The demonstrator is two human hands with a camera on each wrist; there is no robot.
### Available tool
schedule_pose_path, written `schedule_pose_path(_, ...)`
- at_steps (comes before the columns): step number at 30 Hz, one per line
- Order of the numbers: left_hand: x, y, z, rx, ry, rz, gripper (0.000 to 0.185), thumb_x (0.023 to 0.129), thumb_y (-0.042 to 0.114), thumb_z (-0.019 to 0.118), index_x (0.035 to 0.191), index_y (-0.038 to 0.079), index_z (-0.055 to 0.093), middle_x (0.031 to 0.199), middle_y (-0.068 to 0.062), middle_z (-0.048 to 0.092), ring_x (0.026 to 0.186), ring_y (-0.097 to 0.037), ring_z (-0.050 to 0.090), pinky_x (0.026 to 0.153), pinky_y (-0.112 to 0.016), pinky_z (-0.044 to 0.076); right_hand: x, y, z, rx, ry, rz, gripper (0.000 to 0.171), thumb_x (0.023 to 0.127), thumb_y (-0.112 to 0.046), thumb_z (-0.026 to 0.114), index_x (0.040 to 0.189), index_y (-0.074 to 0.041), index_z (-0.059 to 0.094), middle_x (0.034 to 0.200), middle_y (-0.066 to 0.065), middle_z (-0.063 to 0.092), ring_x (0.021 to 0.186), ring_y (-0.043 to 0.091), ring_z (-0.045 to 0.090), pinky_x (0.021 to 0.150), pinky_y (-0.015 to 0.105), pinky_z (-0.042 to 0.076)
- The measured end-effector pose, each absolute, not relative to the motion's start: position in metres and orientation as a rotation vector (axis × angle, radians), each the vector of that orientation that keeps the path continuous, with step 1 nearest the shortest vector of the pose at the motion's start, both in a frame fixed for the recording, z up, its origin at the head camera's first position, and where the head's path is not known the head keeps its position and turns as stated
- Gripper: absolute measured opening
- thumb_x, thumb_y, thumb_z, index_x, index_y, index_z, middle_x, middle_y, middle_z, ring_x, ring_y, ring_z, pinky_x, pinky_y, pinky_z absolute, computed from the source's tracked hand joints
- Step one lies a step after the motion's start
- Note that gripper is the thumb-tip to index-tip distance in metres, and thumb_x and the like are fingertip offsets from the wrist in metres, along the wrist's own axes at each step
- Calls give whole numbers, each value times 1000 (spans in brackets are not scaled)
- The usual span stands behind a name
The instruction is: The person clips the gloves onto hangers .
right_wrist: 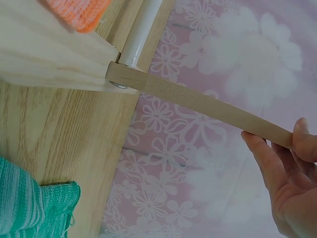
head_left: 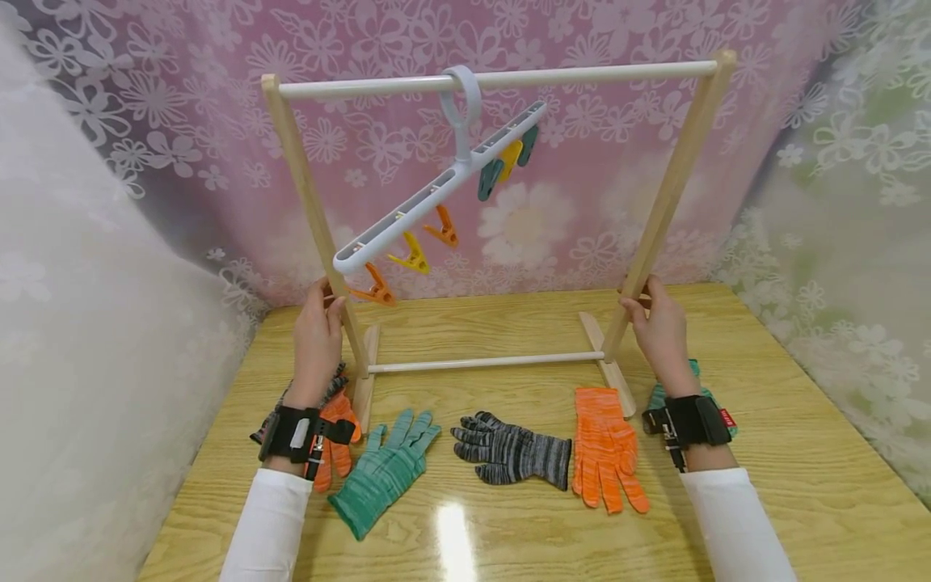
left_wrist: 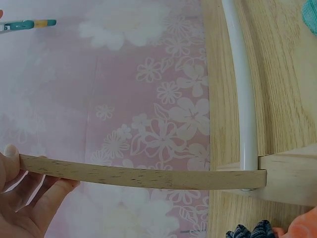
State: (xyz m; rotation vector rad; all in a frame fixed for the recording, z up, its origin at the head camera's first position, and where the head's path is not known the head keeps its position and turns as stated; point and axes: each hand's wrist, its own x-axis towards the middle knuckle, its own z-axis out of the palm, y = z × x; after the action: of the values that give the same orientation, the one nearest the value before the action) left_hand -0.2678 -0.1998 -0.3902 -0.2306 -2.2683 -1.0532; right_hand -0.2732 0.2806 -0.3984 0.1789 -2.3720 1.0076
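A wooden drying rack (head_left: 672, 186) with white crossbars stands at the back of the table. My left hand (head_left: 318, 343) grips its left post, thumb on one side and fingers on the other, as the left wrist view shows. On the opposite side my right hand (head_left: 660, 331) pinches the right post between thumb and fingers. From the top bar hangs a pale grey clip hanger (head_left: 414, 214), tilted with its left end lower. Orange, yellow and dark teal clothespins (head_left: 412, 257) dangle from it.
Across the table (head_left: 538, 541) lie a green glove (head_left: 389, 469), a black-grey glove (head_left: 512, 449) and an orange glove (head_left: 607, 449). Another orange glove (head_left: 342, 412) overlaps a dark one under my left wrist. A green glove (right_wrist: 34, 203) is beside my right wrist. A floral curtain (head_left: 582, 186) hangs behind.
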Motion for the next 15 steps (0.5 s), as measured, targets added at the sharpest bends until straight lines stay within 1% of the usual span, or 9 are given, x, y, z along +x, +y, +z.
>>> schedule_pose_path(4, -269, -201, -391, -234, -2272, -1034, 45, 108, 23, 47, 143, -5, 44, 127, -29, 60, 112, -45, 62, 87, -57, 53, -274, 280, -399, 186, -2370, 1008, 35, 102, -10, 61, 134, 2, 55, 121, 29, 62, 106, 52, 64, 76, 60, 58)
schedule_pose_path(7, -270, -202, -392, -246, -2270, -1016, 43, 108, 21, 47, 140, -7, 45, 126, -31, 59, 113, -46, 61, 89, -58, 53, -275, 280, -400, 181, -2374, 1003, 35, 102, -10, 60, 134, 2, 55, 121, 29, 61, 106, 52, 64, 76, 60, 58)
schedule_pose_path(11, -272, -203, -392, -266, -2275, -1001, 41, 109, 21, 47, 136, -10, 46, 124, -32, 58, 114, -47, 60, 89, -59, 52, -278, 280, -400, 157, -2377, 992, 34, 102, -11, 61, 132, 2, 55, 121, 28, 62, 106, 51, 65, 76, 60, 58)
schedule_pose_path(15, -273, -204, -393, -268, -2283, -1013, 44, 109, 22, 46, 140, -9, 44, 125, -32, 58, 114, -47, 60, 89, -59, 52, -281, 280, -399, 141, -2379, 992, 32, 102, -10, 61, 131, 2, 56, 121, 28, 62, 106, 51, 65, 77, 59, 58)
